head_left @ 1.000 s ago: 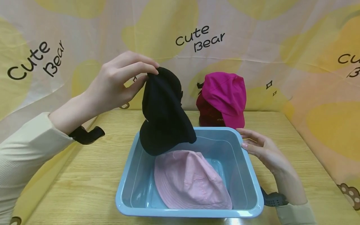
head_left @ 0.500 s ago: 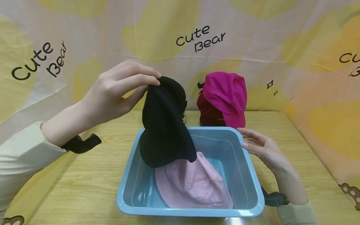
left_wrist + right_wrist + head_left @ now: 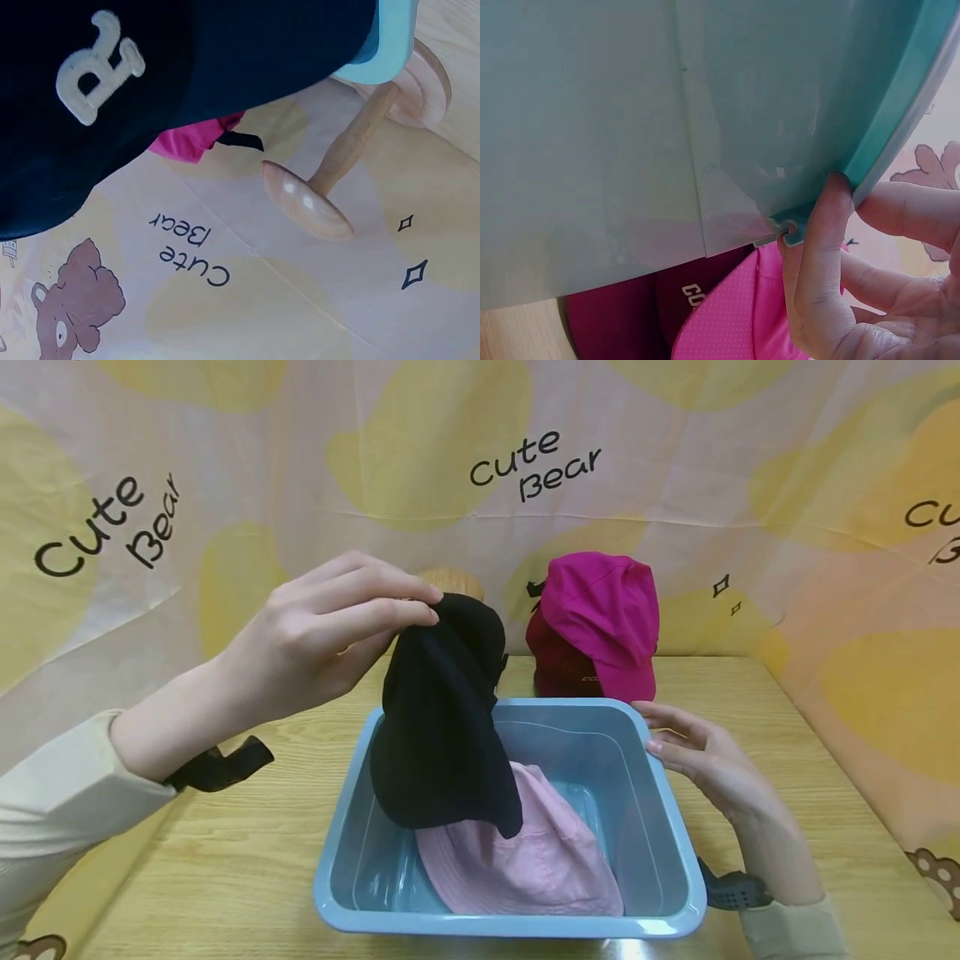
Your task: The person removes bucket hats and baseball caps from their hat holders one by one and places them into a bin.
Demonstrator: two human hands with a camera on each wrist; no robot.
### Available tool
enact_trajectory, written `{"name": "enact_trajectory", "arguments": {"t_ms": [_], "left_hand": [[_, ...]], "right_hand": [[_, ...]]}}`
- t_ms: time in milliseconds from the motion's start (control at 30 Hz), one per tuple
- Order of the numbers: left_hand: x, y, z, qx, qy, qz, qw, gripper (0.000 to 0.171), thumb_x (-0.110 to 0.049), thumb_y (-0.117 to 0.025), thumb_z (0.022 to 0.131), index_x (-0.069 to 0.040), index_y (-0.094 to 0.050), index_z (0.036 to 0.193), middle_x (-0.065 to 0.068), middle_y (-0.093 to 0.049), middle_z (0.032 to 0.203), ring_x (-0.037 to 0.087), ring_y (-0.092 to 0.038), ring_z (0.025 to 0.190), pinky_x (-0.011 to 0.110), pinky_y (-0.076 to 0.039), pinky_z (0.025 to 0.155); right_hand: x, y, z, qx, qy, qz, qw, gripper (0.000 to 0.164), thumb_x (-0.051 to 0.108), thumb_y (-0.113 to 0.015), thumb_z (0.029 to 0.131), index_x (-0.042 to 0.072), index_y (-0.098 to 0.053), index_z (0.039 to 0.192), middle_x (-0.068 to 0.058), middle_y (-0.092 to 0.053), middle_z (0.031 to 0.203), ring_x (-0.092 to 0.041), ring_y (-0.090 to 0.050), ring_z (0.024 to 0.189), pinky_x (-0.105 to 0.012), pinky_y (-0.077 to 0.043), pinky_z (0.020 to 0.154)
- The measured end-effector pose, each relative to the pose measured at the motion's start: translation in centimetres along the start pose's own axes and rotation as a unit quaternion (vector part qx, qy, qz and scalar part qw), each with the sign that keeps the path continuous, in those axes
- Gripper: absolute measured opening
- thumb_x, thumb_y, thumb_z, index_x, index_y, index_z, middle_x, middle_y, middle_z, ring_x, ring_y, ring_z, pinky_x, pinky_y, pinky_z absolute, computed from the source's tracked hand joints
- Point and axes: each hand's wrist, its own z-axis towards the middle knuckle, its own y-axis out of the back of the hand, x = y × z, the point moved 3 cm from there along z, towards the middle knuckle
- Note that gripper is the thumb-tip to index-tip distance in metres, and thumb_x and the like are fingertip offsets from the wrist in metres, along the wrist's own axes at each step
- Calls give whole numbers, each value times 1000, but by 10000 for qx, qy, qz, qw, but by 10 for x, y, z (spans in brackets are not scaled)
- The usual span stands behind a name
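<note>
Left of centre in the head view, the left hand [image 3: 330, 635] pinches the top of the black cap [image 3: 450, 718] between thumb and fingers, the gap between them narrow. The cap hangs over the left half of the basin [image 3: 510, 924], overlapping the pink hat [image 3: 528, 872] inside; whether the two touch, I cannot tell. At the right of the frame, the right hand [image 3: 705, 764] grips the basin's rim near its far right corner, thumb and fingers to either side of it. Behind the basin, above centre-right, the magenta cap [image 3: 600, 602] sits over the red cap [image 3: 558, 660] on the tabletop [image 3: 225, 835]. In the left wrist view, a wooden stand [image 3: 354, 146] occupies the upper right.
</note>
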Motion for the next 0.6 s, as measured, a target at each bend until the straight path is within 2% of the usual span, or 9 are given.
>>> {"name": "enact_trajectory", "arguments": {"t_ms": [233, 433, 600], "left_hand": [[-6, -2, -3, -1, -160, -183, 9997, 17, -2, -57, 93, -1, -71, 102, 10, -72, 103, 24, -65, 87, 29, -51, 77], [-14, -7, -6, 304, -132, -191, 9993, 18, -2, -54, 94, -2, -71, 102, 10, -72, 102, 24, -66, 90, 33, -53, 80], [-17, -11, -8, 546, -287, -76, 9981, 21, -3, -51, 95, -3, -71, 101, 9, -72, 102, 24, -67, 93, 34, -55, 81]], "right_hand": [[0, 1, -1, -14, -41, -25, 10000, 48, 11, -55, 95, 9, -43, 142, 1, -59, 119, -11, -67, 102, -22, -51, 87], [0, 1, -1, -1, -40, -65, 10000, 48, 11, -55, 95, 9, -43, 142, 1, -59, 120, -11, -67, 103, -23, -51, 88], [-1, 1, -1, 27, -24, -59, 10000, 49, 12, -55, 96, 10, -43, 143, 2, -59, 120, -10, -66, 104, -22, -51, 88]]}}
